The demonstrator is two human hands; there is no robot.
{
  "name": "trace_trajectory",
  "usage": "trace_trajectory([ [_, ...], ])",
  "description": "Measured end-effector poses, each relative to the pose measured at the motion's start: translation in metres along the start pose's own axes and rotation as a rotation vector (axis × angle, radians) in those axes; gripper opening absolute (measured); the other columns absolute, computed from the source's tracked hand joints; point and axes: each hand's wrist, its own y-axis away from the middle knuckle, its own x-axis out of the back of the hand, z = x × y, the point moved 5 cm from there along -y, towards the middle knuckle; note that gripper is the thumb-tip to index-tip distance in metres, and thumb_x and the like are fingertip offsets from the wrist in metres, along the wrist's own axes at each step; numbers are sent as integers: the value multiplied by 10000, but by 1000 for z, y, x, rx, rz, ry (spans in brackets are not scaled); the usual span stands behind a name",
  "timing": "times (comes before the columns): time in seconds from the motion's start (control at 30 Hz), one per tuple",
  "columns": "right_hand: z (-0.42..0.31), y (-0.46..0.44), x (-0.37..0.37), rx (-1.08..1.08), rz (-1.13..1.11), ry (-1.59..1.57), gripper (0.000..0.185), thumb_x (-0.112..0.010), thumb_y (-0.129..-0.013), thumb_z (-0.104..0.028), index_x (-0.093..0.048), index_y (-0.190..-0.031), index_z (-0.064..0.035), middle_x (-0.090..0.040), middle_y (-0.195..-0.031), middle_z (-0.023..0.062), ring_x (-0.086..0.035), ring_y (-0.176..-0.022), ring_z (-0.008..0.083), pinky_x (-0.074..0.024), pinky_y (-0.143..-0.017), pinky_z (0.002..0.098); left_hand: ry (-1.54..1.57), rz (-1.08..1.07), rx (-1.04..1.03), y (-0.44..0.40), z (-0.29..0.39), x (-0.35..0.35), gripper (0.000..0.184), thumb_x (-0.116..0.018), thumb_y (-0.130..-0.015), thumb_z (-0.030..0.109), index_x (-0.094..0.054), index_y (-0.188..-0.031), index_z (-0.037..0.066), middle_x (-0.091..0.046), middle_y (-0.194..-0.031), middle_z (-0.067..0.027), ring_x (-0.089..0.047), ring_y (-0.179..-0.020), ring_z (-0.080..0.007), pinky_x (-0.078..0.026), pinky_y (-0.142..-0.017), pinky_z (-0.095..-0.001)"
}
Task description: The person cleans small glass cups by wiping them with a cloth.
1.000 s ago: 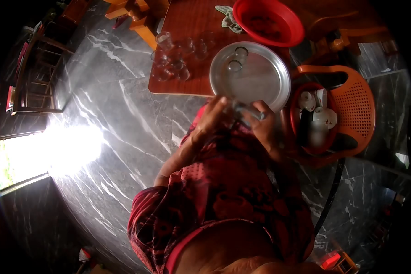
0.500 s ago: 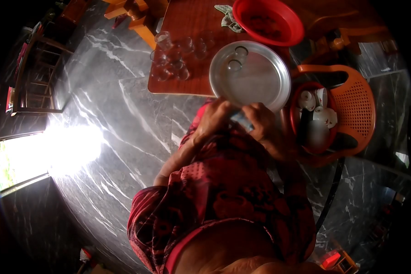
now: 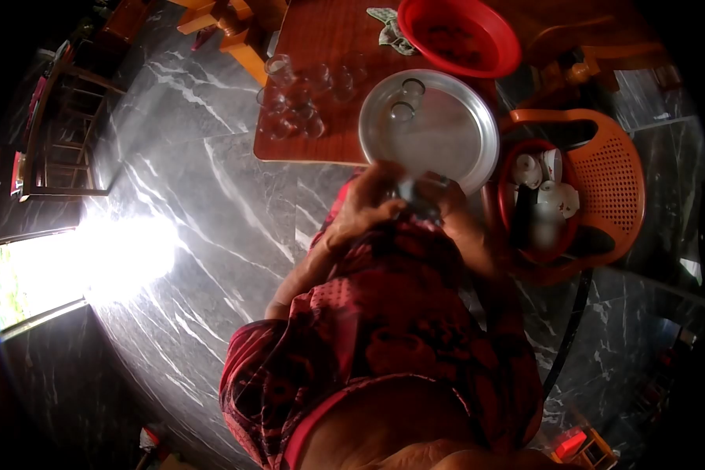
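My left hand (image 3: 372, 205) has its fingers closed on a small greyish object (image 3: 412, 193), blurred, that looks like a glass with a cloth. On the other side of it, my right hand (image 3: 448, 202) is wrapped against the same object. Both hands are close together at the near rim of a round metal tray (image 3: 446, 145), in front of the red patterned clothing. Two glasses (image 3: 403, 111) stand on the tray's far left part. Several clear glasses (image 3: 298, 95) are grouped on the wooden table (image 3: 321, 39) to the left.
A red basin (image 3: 503, 47) and a patterned cloth (image 3: 392, 33) lie at the table's far side. Right of the tray, an orange chair (image 3: 615, 188) bears a red tub (image 3: 560, 251) with white cups and dishes (image 3: 556, 200). The floor is dark marbled tile (image 3: 204, 180).
My hands have shifted slightly around the small object, and its visible part has turned from light bluish to darker grey. The glasses and tray stay in place.
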Motion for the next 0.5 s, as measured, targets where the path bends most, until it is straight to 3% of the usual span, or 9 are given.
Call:
trace_trajectory([
  [0.13, 2, 1, 8, 190, 24, 248, 207, -659, -872, -248, -617, -887, -46, -568, -606, 29, -508, -431, 99, -375, -372, 242, -57, -41, 10, 2, 2, 0, 639, -748, -808, 373, -467, -1230, -17, -564, -1120, -113, -526, -1081, -170, -426, -924, -314],
  [0.17, -9, 7, 7, 411, 97, 508, 205, -668, -861, -232, -614, -895, -38, -573, -632, 50, -543, -478, 126, -406, -411, 264, -33, 2, 62, 2, 0, 1, 639, -704, -833, 420, -467, -1234, -18, -571, -1107, -118, -539, -1064, -170, -448, -872, -306],
  [0.23, -19, 15, 3, 632, 170, 768, 205, -678, -850, -217, -611, -903, -31, -578, -659, 71, -578, -525, 153, -436, -451, 286, -9, 45, 114, 1, 1, 3, 646, -660, -858, 467, -467, -1237, -19, -579, -1095, -123, -551, -1047, -171, -470, -820, -298],
  [0.3, -30, 30, -9, 1053, 210, 1082, 210, -694, -799, -162, -596, -916, -17, -571, -735, 96, -607, -637, 210, -479, -553, 326, 68, 78, 518, 4, -16, 11, 712, -560, -881, 579, -461, -1253, -21, -594, -1085, -139, -573, -1007, -173, -484, -678, -276],
  [0.33, -30, 35, -13, 1146, 180, 1258, 211, -671, -770, -104, -596, -947, -15, -560, -807, 92, -595, -690, 229, -499, -602, 337, 84, 30, 537, 3, -24, 11, 723, -497, -903, 606, -446, -1284, -7, -607, -1074, -140, -589, -973, -172, -456, -559, -257],
  [0.37, -32, 38, -13, 1147, 181, 1258, 211, -671, -770, -104, -596, -947, -15, -560, -807, 92, -595, -690, 229, -499, -602, 337, 83, 28, 537, 4, -29, 12, 723, -497, -903, 606, -446, -1284, -7, -607, -1074, -140, -589, -973, -172, -456, -559, -257],
  [0.43, -36, 54, -29, 1377, 99, 1515, 226, -629, -770, -47, -598, -991, -13, -553, -810, 82, -585, -685, 219, -501, -599, 338, 52, 38, 629, 8, -35, 10, 666, -481, -932, 564, -473, -1267, -11, -611, -1087, -133, -577, -993, -183, -484, -673, -285],
  [0.47, -38, 57, -32, 1428, 64, 1558, 228, -605, -780, -15, -599, -1007, -9, -553, -835, 85, -587, -706, 211, -503, -603, 334, -5, 31, 456, 3, -30, 4, 623, -486, -939, 538, -523, -1224, -15, -613, -1086, -122, -561, -1008, -188, -467, -804, -311],
  [0.5, -37, 57, -32, 1427, 65, 1559, 228, -605, -780, -15, -599, -1007, -9, -553, -835, 85, -587, -706, 211, -503, -603, 334, -5, 30, 456, 4, -38, 4, 623, -486, -939, 538, -523, -1224, -15, -613, -1086, -122, -561, -1008, -188, -467, -804, -311],
])
